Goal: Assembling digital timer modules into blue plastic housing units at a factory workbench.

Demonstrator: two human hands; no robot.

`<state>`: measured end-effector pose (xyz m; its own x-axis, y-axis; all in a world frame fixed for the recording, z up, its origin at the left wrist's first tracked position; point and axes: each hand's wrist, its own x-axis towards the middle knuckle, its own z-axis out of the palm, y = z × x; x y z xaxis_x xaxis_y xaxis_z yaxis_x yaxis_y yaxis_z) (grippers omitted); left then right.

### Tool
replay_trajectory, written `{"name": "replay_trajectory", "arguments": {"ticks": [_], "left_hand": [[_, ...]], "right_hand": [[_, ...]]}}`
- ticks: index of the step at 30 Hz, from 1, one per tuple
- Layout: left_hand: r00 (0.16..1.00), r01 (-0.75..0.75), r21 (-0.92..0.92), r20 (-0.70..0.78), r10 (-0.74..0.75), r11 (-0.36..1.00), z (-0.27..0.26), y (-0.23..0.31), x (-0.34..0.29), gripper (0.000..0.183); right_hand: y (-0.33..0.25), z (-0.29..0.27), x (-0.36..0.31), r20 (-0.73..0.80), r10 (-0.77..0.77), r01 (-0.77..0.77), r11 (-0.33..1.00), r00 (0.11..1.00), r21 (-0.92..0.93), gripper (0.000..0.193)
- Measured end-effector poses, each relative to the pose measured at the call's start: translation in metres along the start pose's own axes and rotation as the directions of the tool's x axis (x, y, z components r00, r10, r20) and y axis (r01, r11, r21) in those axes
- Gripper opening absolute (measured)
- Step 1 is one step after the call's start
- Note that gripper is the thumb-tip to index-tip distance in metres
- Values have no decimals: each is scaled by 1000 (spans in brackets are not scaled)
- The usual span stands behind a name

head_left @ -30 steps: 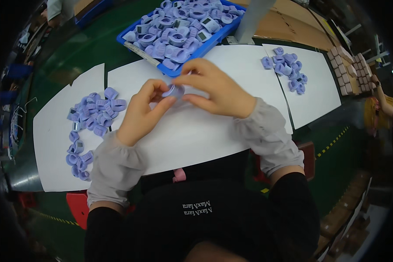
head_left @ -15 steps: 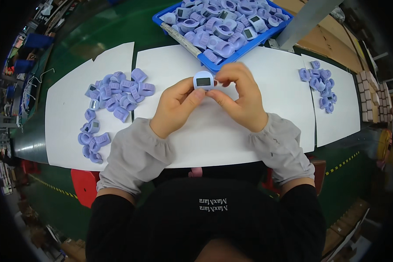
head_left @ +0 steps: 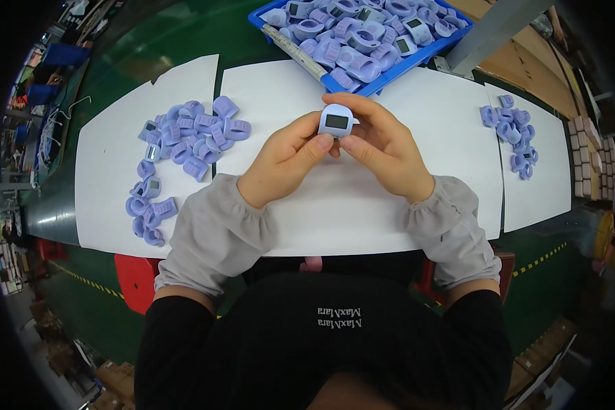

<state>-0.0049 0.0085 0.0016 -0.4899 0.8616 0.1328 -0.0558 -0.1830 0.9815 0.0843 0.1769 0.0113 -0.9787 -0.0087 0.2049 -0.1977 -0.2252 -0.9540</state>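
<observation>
A small lavender plastic device [head_left: 337, 117] with a rounded top and a dark rectangular screen is held upright over the middle of the white table. My left hand [head_left: 287, 160] grips it, thumb at its lower left edge and fingers behind. From the other side, my right hand [head_left: 389, 149] curls around it, with the thumb at its lower right edge and the index finger arched over the top. The fingertips behind the device are hidden.
Many similar lavender pieces lie in a loose pile [head_left: 184, 133] on the left. A smaller group [head_left: 511, 133] lies far right. Beyond my hands stands a full blue crate [head_left: 389, 82], close to a grey metal post [head_left: 495, 34]. White sheets [head_left: 321, 219] cover the table, with seams between them.
My right hand has come in from beside the device and now closes around its right side and top. The view has shifted slightly.
</observation>
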Motion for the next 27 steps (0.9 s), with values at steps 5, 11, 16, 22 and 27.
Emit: {"name": "replay_trajectory", "arguments": {"ticks": [5, 11, 16, 22, 27], "left_hand": [[999, -29, 113, -26, 32, 993, 1, -3, 0, 28], [996, -61, 94, -63, 67, 994, 3, -7, 0, 29], [997, -37, 82, -57, 42, 996, 2, -6, 0, 29], [998, -31, 62, -56, 35, 998, 2, -5, 0, 31], [997, -47, 41, -52, 49, 998, 4, -6, 1, 32]], "right_hand": [[1, -4, -1, 30, 22, -21, 999, 999, -33, 46], [2, -4, -1, 4, 23, -23, 995, 1000, -100, 47], [3, -6, -1, -17, 33, -35, 992, 999, -125, 46], [2, -6, 0, 3, 6, -5, 987, 1000, -161, 47], [1, -5, -1, -14, 0, -2, 982, 1000, -191, 47]]}}
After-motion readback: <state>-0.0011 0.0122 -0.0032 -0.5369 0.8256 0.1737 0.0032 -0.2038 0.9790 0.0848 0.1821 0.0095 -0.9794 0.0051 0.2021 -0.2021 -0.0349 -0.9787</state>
